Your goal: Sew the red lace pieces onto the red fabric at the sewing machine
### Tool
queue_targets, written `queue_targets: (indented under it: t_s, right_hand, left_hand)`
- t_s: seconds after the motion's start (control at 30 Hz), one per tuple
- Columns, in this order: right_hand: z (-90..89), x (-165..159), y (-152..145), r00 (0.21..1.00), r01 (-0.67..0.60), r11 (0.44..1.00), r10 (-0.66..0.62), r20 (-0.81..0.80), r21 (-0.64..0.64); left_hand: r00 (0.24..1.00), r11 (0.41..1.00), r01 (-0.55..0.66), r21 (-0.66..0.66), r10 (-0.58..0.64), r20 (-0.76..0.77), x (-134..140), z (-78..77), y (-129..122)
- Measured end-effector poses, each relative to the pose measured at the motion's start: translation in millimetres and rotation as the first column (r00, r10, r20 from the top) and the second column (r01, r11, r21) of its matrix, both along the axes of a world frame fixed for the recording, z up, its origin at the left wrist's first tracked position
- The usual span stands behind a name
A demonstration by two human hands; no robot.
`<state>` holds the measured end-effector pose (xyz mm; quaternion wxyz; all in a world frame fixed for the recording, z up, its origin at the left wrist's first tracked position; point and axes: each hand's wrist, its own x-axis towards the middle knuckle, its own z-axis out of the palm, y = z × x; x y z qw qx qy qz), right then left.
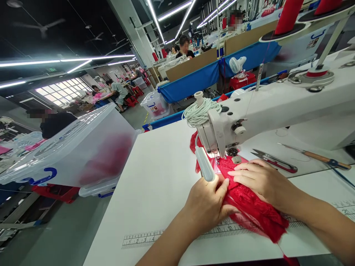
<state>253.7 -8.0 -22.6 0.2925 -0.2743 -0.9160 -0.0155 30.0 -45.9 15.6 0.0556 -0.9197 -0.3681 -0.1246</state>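
Red lace fabric [249, 199] lies under the needle area of a white sewing machine [266, 99] and trails toward the table's front edge. My left hand [206, 201] is closed on the fabric's left edge, its thumb and fingers bent round it; part of the fingers is hidden. Stretched fingers of my right hand [266, 181] lie flat on top of the lace, to the right of the presser foot [217, 160]. A small lamp [204, 164] lights the stitching spot and stands just above my left hand.
Thread snips [277, 162] and a wooden-handled pointed tool [318, 156] lie right of my right hand. A ruler strip [144, 239] runs along the white table [133, 207]. Translucent bins [91, 147] stand left. Red thread cones [288, 16] rise at upper right. Several people work farther back.
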Motion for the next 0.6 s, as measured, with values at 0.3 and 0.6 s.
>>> queue_targets:
  t_s: [0.3,0.6]
  right_hand:
    - [-0.3,0,1,1.000,0.006,1.000,-0.006,-0.002,0.002]
    - [-2.8,-3,3,1.000,0.026,0.999,-0.025,-0.006,0.043]
  left_hand:
    - [0.999,0.994,-0.048,0.100,0.047,0.014,0,-9.2,-6]
    - [0.996,0.984,-0.070,0.166,0.077,-0.037,-3,-11.3,-1]
